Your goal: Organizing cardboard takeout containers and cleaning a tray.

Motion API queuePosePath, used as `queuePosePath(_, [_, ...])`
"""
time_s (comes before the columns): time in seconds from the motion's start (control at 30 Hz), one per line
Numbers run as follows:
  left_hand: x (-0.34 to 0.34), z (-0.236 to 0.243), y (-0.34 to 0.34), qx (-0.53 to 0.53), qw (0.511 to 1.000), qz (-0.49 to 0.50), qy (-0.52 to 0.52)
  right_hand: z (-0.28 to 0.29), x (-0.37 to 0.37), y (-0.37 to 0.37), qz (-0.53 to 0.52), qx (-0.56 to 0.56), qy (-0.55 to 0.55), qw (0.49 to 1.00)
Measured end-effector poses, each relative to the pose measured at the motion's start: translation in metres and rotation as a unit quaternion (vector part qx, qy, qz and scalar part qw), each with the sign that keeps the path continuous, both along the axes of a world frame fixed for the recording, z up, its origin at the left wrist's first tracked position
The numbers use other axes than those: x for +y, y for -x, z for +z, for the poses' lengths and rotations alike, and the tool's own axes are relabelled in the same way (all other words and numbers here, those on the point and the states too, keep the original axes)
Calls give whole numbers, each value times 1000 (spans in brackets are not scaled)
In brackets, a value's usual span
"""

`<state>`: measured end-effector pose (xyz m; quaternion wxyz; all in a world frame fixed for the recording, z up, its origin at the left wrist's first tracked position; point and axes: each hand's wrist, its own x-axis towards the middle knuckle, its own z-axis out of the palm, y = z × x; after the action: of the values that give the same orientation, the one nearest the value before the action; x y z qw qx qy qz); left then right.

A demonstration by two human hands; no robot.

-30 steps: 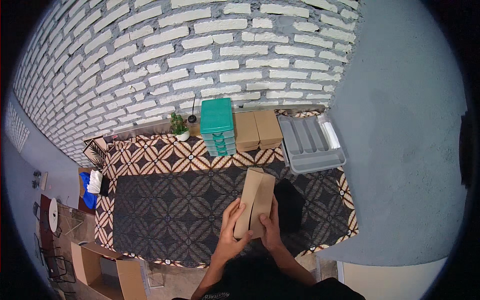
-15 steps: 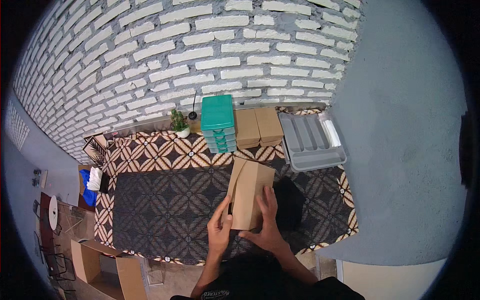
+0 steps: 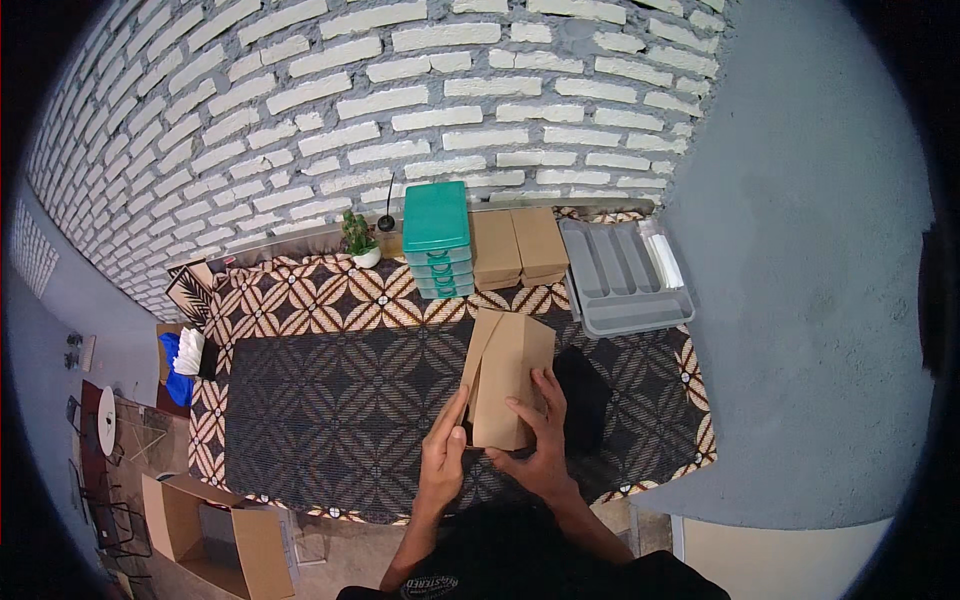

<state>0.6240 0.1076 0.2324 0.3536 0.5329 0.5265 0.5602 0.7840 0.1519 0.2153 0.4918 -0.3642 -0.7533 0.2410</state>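
Note:
A brown cardboard box (image 3: 512, 375) is held between my two hands above the dark mat, with a flap along its left side standing slightly apart from the body. My left hand (image 3: 443, 450) presses against the left side near the lower corner, fingers pointing up along the edge. On the right side my right hand (image 3: 541, 440) grips the box, its fingertips on the top face and its thumb at the lower edge. Whatever is inside the box is hidden.
Along the back stand a teal drawer unit (image 3: 437, 217), two stacks of brown boxes (image 3: 540, 240), a grey compartment tray (image 3: 630, 318) and a potted plant (image 3: 358, 238). A patterned cloth (image 3: 335, 300) covers the table. An open carton (image 3: 262, 550) sits lower left.
The box has shifted slightly up and right and turned a little. My right fingers have moved onto its top face, and the left flap stands a bit differently.

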Motion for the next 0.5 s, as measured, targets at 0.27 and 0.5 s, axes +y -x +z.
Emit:
queuePosePath(0.27, [-1,5,1,23,1000,-5,-2,-2,2,0,2,19,-12,1000])
queuePosePath(0.5, [-2,2,-3,21,1000,-3,-10,-3,4,0,9,-6,-30,999])
